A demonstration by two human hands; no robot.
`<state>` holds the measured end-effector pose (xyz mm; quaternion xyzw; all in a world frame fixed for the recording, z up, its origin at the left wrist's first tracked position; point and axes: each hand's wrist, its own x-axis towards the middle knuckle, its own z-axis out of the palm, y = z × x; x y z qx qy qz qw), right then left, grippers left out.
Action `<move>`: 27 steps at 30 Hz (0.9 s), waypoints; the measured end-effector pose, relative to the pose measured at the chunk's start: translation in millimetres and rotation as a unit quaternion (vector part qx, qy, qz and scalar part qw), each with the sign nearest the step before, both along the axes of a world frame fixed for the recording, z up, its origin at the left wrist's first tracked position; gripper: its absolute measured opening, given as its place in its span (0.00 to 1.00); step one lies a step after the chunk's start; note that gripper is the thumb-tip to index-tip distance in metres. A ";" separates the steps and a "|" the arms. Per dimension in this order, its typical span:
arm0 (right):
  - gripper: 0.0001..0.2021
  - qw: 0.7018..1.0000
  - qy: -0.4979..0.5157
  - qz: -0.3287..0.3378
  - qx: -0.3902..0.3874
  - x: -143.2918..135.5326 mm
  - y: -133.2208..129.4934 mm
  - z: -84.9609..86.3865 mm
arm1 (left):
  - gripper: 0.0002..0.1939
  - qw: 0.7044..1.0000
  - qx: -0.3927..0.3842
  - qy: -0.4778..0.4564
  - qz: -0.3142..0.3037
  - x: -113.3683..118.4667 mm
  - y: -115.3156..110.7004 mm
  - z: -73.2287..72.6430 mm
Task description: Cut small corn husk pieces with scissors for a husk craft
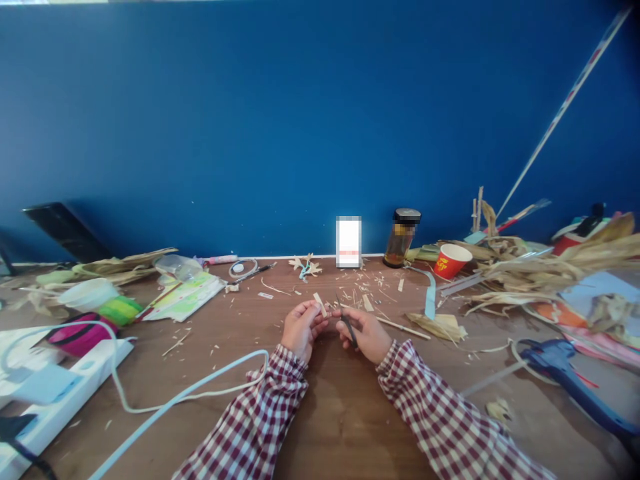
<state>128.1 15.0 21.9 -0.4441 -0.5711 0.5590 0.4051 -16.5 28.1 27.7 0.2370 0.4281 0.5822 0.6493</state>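
Near the middle of the table, my left hand [301,329] pinches a small pale strip [320,304] that looks like dried husk, its end sticking up past the fingertips. Close beside it on the right, my right hand [371,333] grips a pair of small dark scissors [349,328], blades pointing up and away from me. The fingertips of both hands nearly meet; whether they touch is too small to tell. Just beyond the hands lie scattered pale clippings [367,303]. A thin stick [404,328] and a folded piece of dry husk [436,326] lie right of my right hand.
A blue glue gun [565,363] and heaps of dry husk [530,270] occupy the right side. A red paper cup [451,261] and a dark-lidded jar [401,240] stand behind. Left are a white power strip [75,393] and a looping pale cable [200,381]. A blue partition [280,120] rises behind.
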 end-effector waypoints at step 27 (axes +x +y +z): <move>0.20 0.989 0.045 -0.141 0.022 6.1 8.4 1.2 | 0.18 0.988 0.090 0.124 -0.024 5.3 -1.2 -10.8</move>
